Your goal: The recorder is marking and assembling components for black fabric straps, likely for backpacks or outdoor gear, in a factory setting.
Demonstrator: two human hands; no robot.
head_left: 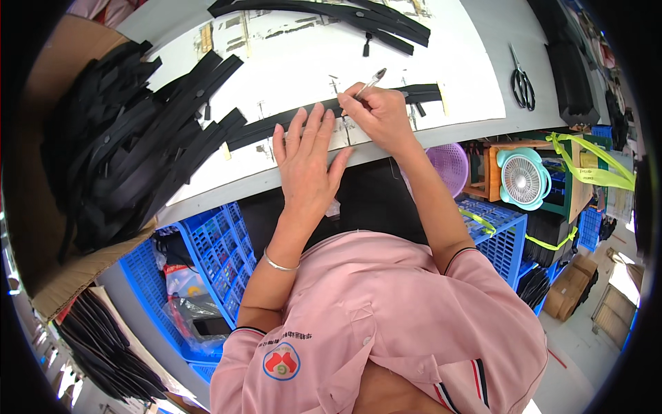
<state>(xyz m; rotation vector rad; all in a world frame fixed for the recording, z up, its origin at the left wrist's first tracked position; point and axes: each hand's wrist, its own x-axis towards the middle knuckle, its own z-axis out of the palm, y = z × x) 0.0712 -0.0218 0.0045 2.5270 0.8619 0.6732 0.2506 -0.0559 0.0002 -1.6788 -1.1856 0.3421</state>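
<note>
A black zipper [269, 124] lies lengthwise on a white marked board [289, 65] near the table's front edge. My left hand [308, 152] rests flat on it, fingers spread and pressing it down. In my right hand [379, 117] is a pen [374, 78], gripped between thumb and fingers, its upper end pointing away from me. The pen's tip is hidden behind the hand, close to the zipper. More black zippers [345, 15] lie across the far part of the board, one with its pull hanging down. A large heap of black zippers [131, 131] spreads over the left side.
The heap overflows a cardboard box [76, 41] at the left. Scissors [522, 79] lie on the table at the right. Below the table stand blue plastic crates [207, 255], a purple basket [447, 168] and a small turquoise fan [523, 178].
</note>
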